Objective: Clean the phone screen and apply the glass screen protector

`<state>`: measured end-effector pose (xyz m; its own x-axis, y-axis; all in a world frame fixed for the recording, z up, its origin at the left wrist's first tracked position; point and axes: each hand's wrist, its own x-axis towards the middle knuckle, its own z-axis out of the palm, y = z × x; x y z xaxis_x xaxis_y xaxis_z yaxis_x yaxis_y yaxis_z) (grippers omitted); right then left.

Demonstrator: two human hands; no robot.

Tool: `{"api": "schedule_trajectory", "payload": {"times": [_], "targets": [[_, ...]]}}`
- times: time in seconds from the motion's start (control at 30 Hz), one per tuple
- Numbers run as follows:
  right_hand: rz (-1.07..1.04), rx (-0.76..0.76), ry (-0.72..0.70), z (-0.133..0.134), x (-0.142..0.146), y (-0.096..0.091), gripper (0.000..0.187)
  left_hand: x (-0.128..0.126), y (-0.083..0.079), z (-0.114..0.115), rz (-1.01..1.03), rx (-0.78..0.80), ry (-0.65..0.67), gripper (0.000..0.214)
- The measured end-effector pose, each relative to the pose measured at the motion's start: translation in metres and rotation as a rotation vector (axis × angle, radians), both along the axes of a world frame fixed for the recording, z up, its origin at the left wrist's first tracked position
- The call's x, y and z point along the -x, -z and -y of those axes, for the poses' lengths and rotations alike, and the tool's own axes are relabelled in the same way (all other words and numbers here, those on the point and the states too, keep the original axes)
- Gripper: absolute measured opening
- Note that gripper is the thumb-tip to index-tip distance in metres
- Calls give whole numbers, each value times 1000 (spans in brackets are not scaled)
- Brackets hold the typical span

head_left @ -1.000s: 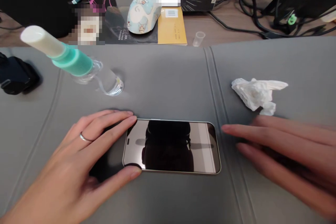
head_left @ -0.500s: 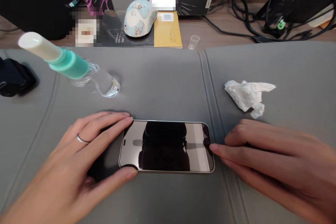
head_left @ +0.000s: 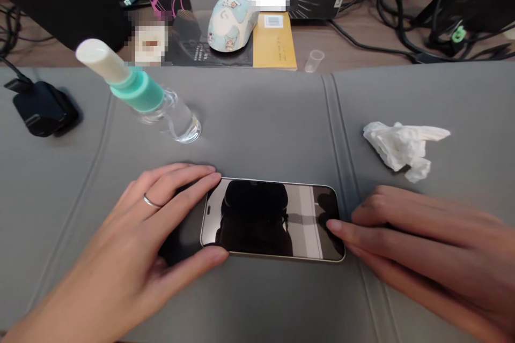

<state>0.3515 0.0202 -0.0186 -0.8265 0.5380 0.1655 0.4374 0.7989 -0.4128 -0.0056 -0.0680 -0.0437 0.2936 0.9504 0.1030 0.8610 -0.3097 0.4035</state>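
A smartphone (head_left: pixel 257 220) with a dark, glossy, reflective screen lies face up and lengthwise on the grey mat. My left hand (head_left: pixel 161 230), with a ring on one finger, holds its left end, thumb on the near edge and fingertips on the far edge. My right hand (head_left: pixel 422 249) is at the other end, its fingers bent close together. The index fingertip rests on the glass near the right edge, and the thumb is mostly hidden beneath. Beyond the left hand stands a clear spray bottle (head_left: pixel 181 118) with a teal collar and white cap.
A crumpled white tissue (head_left: pixel 398 144) lies beyond my right hand. At the left is a black charger-like block (head_left: pixel 44 110). Along the back are a patterned mouse (head_left: pixel 231 24) on a black and yellow box (head_left: pixel 276 48), a small clear cap (head_left: pixel 314 60) and tangled black cables (head_left: pixel 396 21).
The view has shifted, so everything appears farther right. My right index fingertip has slid from the phone's right edge slightly inward onto the glass. The left hand keeps its hold.
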Motion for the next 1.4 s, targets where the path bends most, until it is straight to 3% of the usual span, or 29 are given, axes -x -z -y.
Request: {"api": "schedule_trajectory", "payload": {"times": [0.27, 0.47, 0.67, 0.83, 0.9, 1.0, 1.1, 1.23, 1.4], "targets": [[5, 10, -24, -13, 16, -13, 26, 0, 0, 0, -1, -4, 2, 63], [41, 82, 18, -11, 13, -14, 27, -1, 0, -2, 46, -1, 13, 59], [73, -27, -25, -2, -2, -18, 23, -2, -3, -6, 40, -7, 16, 59], [182, -280, 312, -19, -25, -28, 46, -2, -4, -7, 43, -15, 43, 58], [198, -305, 242, -35, -29, -24, 49, -2, -5, -6, 52, -10, 29, 60], [192, -274, 210, -44, -23, -22, 39, -3, -5, -6, 48, 1, 17, 63], [123, -247, 178, -22, -9, -29, 29, -3, -5, -6, 59, 16, 15, 66], [88, -138, 31, 15, 17, -32, 27, -4, -6, -8, 87, 20, 15, 62], [245, -211, 16, -2, 41, -24, 30, -3, -7, -12, 117, 28, 19, 60]]}}
